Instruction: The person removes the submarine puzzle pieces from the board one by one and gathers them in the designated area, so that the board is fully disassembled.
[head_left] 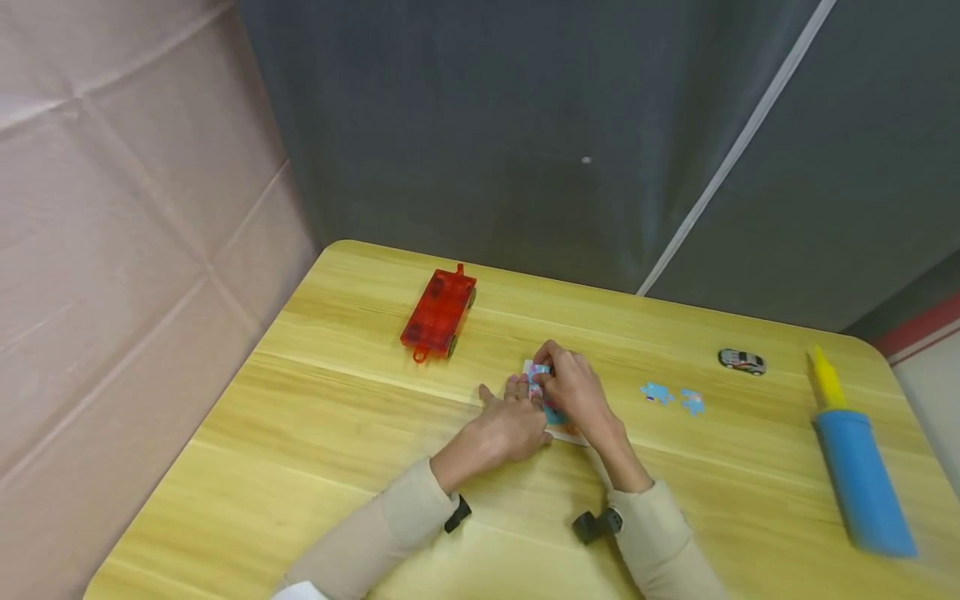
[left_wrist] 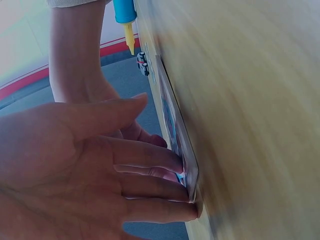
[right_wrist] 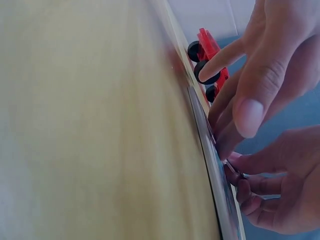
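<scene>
A small jigsaw puzzle [head_left: 557,417] in a pale tray lies mid-table, partly covered by both hands. My left hand [head_left: 508,427] rests on its left side, the fingers mostly straight with tips on the board, as the left wrist view shows. Over the top part of the puzzle, my right hand [head_left: 576,390] pinches a small puzzle piece [right_wrist: 233,165] between thumb and fingertips, right at the board's surface. Most of that piece is hidden by the fingers. Two loose light-blue puzzle pieces, one [head_left: 657,392] and another [head_left: 692,402], lie to the right of the right hand.
A red toy wagon [head_left: 440,311] stands at the back left. Toward the back right is a small silver toy car [head_left: 742,361]. A blue hand pump [head_left: 864,479] with a yellow nozzle lies along the right edge. A dark panel [head_left: 480,150] stands behind the wooden table [head_left: 337,467].
</scene>
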